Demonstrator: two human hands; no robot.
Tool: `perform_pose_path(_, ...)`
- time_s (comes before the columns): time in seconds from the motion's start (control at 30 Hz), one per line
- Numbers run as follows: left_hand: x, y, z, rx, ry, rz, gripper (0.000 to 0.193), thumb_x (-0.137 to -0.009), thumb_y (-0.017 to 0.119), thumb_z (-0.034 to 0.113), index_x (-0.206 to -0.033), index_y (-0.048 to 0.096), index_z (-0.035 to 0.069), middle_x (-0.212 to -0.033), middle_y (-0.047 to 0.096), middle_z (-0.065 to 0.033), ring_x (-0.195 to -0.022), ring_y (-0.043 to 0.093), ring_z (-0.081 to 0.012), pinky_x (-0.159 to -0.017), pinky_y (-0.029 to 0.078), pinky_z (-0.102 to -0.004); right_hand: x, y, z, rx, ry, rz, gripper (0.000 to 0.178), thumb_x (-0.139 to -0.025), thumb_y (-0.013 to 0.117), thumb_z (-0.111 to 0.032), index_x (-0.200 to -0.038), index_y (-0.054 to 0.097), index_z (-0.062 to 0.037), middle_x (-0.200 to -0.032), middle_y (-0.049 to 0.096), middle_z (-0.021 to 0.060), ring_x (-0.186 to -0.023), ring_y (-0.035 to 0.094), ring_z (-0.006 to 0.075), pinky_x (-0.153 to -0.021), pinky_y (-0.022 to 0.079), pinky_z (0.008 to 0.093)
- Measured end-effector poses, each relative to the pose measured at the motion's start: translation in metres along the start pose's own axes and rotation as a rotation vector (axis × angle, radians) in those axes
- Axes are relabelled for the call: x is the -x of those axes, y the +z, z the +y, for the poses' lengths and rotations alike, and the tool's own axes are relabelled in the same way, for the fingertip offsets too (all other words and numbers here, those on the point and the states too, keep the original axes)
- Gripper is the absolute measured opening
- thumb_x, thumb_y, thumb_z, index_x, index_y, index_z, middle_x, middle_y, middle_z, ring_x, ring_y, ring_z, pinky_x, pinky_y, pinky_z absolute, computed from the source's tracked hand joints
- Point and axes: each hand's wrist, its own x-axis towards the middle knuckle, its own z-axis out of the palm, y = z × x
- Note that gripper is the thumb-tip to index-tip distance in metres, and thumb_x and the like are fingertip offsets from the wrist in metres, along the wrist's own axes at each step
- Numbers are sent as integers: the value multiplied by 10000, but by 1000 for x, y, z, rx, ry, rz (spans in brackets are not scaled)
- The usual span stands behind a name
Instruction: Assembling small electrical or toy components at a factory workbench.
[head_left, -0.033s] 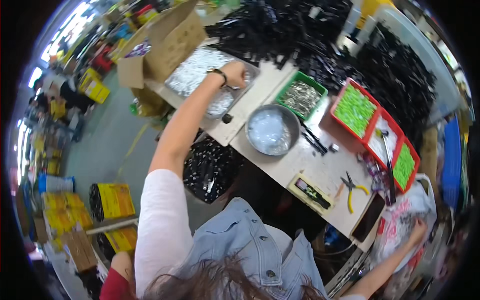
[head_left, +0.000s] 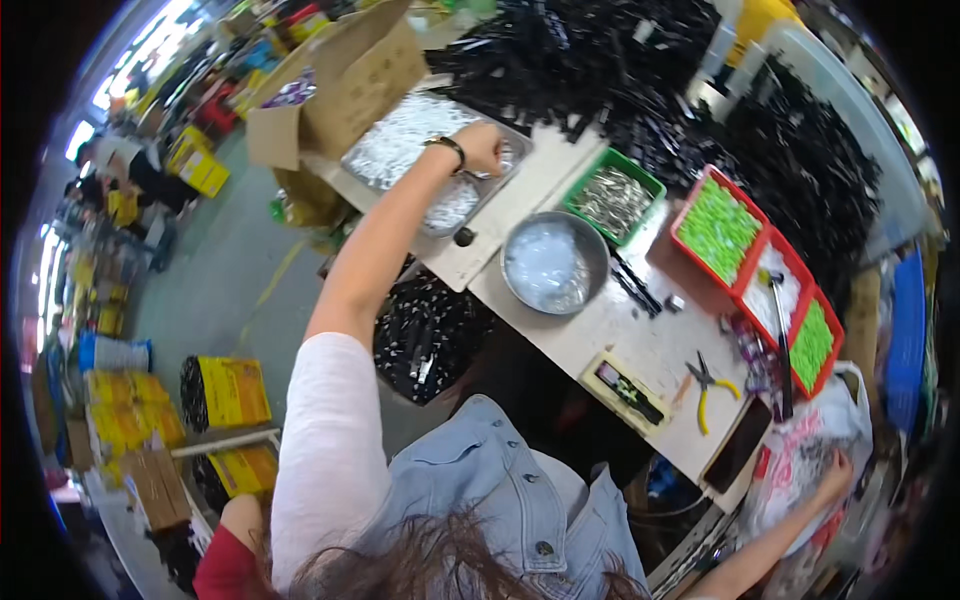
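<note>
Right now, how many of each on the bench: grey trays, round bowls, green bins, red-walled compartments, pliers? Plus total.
Grey tray, at the left hand: 1
Round bowl: 1
Green bin: 1
Red-walled compartments: 3 (2 with green pieces, 1 with white)
Pliers: 1
Total: 7

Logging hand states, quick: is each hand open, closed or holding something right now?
Left hand: over the tray, grip hidden; can't tell.
Right hand: at the bag; can't tell.
</note>
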Motion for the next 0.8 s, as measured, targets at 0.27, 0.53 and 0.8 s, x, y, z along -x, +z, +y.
perform_pose_path(0.27,19,-10,-3,135,-91,-7,234,-627,754,219,-742,691,25,-730,692,-114,-682,662,-225,-647,522,-334,41,-38,-75,-1087,132,236,391,-978,525,-226,-1239,565,63,-1274,561,177,-1138,583,273,-986,466,355)
perform_pose_path(0.53,5,3,-3,90,20,-67,239,-605,734,165,-774,646,21,-755,675,-115,-713,648,-267,-646,507,-358,84,-50,-144,-1486,224,96,461,-976,532,-182,-1343,428,78,-1347,475,162,-1165,534,222,-1025,435,331)
perform_pose_path(0.8,13,-15,2,236,-28,122,255,-637,736,197,-805,694,9,-767,687,-127,-726,657,-266,-679,523,-352,134,-52,-224,-1600,258,-91,429,-973,550,-168,-1355,440,-7,-1397,452,56,-1085,527,128,-973,446,275)
